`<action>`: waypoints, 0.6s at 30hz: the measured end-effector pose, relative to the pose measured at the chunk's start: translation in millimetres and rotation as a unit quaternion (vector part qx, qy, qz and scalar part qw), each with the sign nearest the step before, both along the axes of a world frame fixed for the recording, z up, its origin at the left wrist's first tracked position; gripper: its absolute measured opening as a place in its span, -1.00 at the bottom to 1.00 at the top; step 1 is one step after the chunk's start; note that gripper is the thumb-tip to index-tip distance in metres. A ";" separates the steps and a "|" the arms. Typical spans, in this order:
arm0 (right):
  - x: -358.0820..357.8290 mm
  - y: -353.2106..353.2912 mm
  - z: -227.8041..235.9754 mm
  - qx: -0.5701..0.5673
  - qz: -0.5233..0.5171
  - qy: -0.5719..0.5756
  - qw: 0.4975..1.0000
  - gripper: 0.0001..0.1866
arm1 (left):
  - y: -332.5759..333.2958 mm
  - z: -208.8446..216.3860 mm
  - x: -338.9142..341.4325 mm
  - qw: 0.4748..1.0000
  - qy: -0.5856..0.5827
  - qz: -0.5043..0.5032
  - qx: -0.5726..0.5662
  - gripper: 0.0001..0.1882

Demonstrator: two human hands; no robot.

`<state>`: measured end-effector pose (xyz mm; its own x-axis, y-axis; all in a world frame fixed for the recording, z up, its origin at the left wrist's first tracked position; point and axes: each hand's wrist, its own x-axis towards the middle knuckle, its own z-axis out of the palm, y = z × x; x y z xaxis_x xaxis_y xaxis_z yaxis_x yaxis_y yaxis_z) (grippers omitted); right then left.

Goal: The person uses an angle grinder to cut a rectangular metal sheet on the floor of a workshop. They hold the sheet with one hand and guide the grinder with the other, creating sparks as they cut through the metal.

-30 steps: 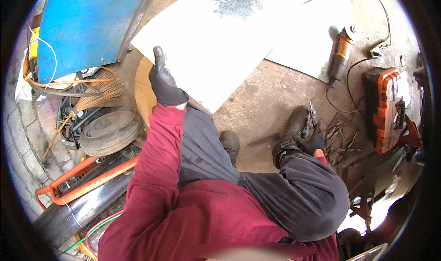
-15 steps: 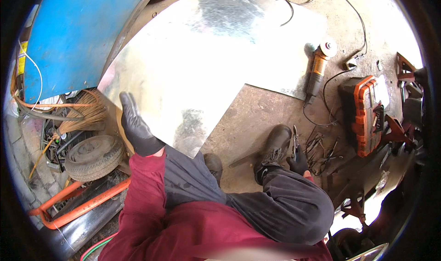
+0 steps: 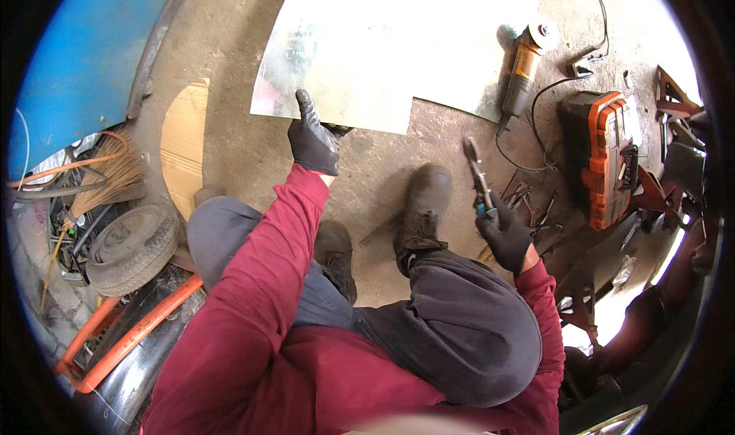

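A large, shiny metal sheet [image 3: 337,90] extends away from me, its near edge at my left hand [image 3: 315,140] in a black glove. The thumb lies over that edge and the fingers curl beneath it, partly hidden by the sheet. My right hand [image 3: 506,236], gloved in black too, is closed around the teal grips of what look like metal snips [image 3: 478,173]. Their jaws point away from me, over the floor beside my right boot [image 3: 426,197], apart from the sheet.
An angle grinder [image 3: 524,71] lies on the sheet's right part, its cord trailing right. Beyond it stands an orange-and-black toolbox [image 3: 605,159]; loose tools [image 3: 528,201] lie nearer. At left are cardboard [image 3: 184,148], a wheel [image 3: 132,250], a broom [image 3: 115,171] and a blue panel [image 3: 84,52].
My left hand has moved right, and the sheet's near edge has turned and shifted away from me, uncovering cardboard. The right hand has lifted the snips from near the boot. The view has shifted.
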<state>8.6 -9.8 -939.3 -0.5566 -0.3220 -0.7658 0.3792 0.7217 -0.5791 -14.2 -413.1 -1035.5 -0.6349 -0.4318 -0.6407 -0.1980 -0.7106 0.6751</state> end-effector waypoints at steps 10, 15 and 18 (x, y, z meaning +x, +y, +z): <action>-58.2 -84.1 24.4 -0.037 0.168 -0.113 0.978 -0.26 | -16.4 32.8 14.3 0.990 0.059 -0.105 0.073 -0.64; -72.9 -93.6 28.5 -0.062 0.230 -0.079 0.968 -0.28 | -26.4 56.1 13.6 0.987 0.070 -0.094 0.105 -0.63; -74.4 -97.2 28.2 -0.086 0.266 -0.031 0.960 -0.28 | -20.1 54.6 15.1 0.989 0.085 -0.053 0.105 -0.63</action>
